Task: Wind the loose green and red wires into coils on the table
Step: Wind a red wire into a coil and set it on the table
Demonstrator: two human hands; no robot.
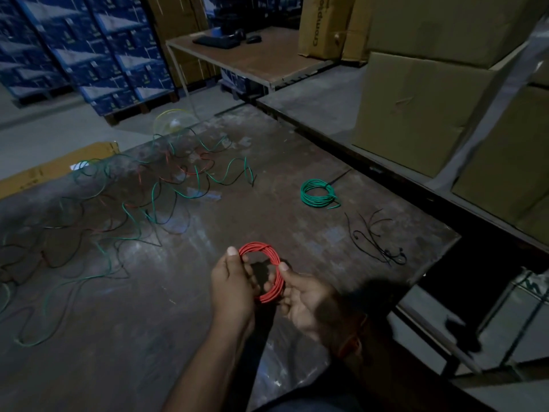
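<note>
A red wire coil (269, 260) is held upright above the dark table (178, 307), near its front middle. My left hand (234, 288) grips the coil's left side with the thumb on its top rim. My right hand (303, 298) pinches the coil's right side between thumb and fingers. A finished green coil (318, 193) lies flat on the table to the far right. Loose green, red and dark wires (142, 203) sprawl tangled across the table's left and far half.
Several black cable ties (374, 239) lie on the table right of my hands. Stacked cardboard boxes (416, 108) stand on a shelf at the right. A desk with a keyboard (215, 41) is behind. Blue cartons (89, 49) fill the far left.
</note>
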